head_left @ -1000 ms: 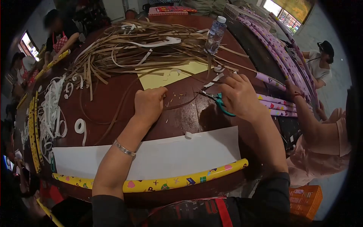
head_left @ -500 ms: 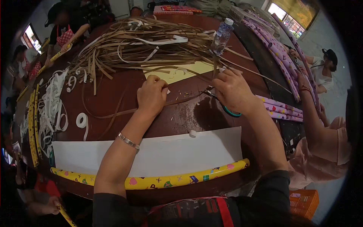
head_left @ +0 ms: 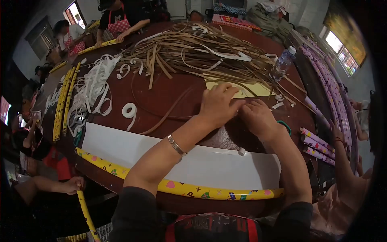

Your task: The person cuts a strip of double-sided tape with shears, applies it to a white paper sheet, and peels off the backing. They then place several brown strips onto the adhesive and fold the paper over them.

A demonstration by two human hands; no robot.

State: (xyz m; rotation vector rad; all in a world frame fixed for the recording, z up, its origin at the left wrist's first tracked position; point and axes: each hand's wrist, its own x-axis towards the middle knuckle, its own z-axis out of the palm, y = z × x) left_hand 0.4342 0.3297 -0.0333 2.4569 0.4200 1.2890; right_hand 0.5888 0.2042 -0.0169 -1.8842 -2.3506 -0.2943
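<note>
My left hand [head_left: 219, 104] and my right hand [head_left: 261, 119] meet above the table, their fingertips close together. Bent fingers and thumb make a pinch on my left hand, and a long thin brown strip [head_left: 169, 115] runs in under its wrist. My right hand is closed, fingers curled in; whatever lies between its fingertips is hidden. Just past the right wrist shows a green scissors handle [head_left: 286, 127]; the blades are out of sight. Beneath my forearms lies a white sheet [head_left: 121, 139], with a small white roll [head_left: 242, 151] on its upper edge.
A heap of brown strips [head_left: 193, 52] spreads behind my hands, over a yellow sheet [head_left: 252, 89]. A bottle [head_left: 284, 62] stands right. White strips [head_left: 94, 86] and a white tape roll [head_left: 129, 111] lie left. A yellow patterned roll [head_left: 213, 192] lines the near edge. Co-workers surround the table.
The view has swung left. My right hand has moved in toward my left hand, and the scissors blades that showed at its fingers are no longer visible.
</note>
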